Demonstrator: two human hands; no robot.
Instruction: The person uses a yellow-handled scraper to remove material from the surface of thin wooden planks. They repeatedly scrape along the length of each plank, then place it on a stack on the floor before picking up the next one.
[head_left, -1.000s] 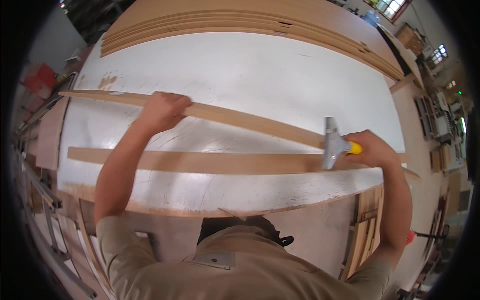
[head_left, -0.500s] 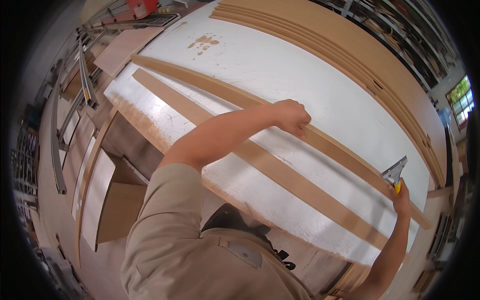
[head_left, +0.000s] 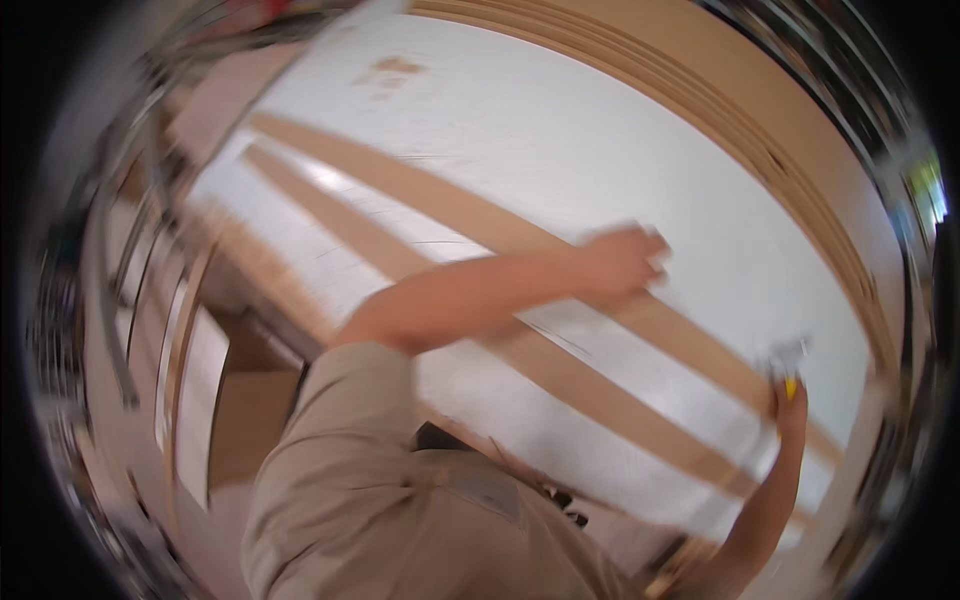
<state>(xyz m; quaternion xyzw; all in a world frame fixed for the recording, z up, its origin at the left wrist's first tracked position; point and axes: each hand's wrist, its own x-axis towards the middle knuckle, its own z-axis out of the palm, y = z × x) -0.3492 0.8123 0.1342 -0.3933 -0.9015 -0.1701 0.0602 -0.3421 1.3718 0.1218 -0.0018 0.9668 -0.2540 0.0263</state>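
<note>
The right hand [head_left: 790, 408] grasps a scraper [head_left: 789, 370] by its yellow handle, near the right end of the farther wooden strip [head_left: 480, 220] on the white table [head_left: 730, 240]. The left hand [head_left: 618, 262] is over that strip; blur hides whether it grips. Below, a brown box-like shape [head_left: 255, 420] stands, its contents unclear.

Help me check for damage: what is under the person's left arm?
Beneath the left arm run the nearer brown strip and the farther brown strip, over the white tabletop. Both show on either side of the arm. The stretches it covers cannot be seen, nor any damage there.
</note>
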